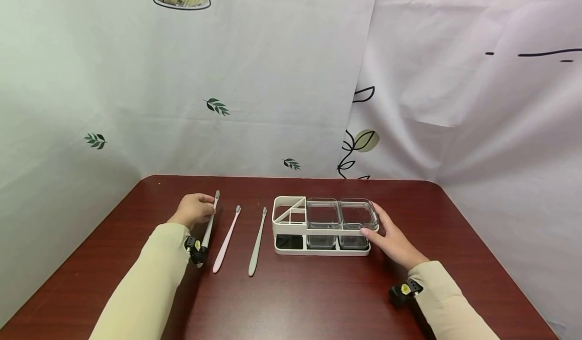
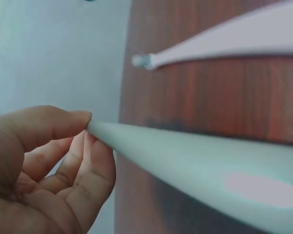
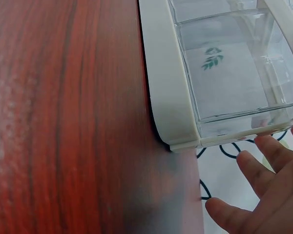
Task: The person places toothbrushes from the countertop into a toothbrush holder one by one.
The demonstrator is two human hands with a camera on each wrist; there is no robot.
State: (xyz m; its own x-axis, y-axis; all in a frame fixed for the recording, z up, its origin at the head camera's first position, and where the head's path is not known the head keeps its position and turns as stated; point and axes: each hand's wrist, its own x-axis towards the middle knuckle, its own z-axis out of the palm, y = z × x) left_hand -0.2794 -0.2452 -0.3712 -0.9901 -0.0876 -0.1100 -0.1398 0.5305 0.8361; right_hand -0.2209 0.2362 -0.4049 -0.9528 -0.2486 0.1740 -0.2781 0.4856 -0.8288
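My left hand (image 1: 194,210) pinches the grey toothbrush (image 1: 209,225); right hand (image 1: 393,239), fingers straight, steadies the holder (image 1: 291,229) at three o'clock, its slots unfilled.

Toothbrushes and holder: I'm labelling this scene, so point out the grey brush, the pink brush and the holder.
Grey brush (image 1: 209,225), head view, mid handle.
Pink brush (image 1: 227,239), head view, mid handle.
Holder (image 1: 289,202), head view, back rim.
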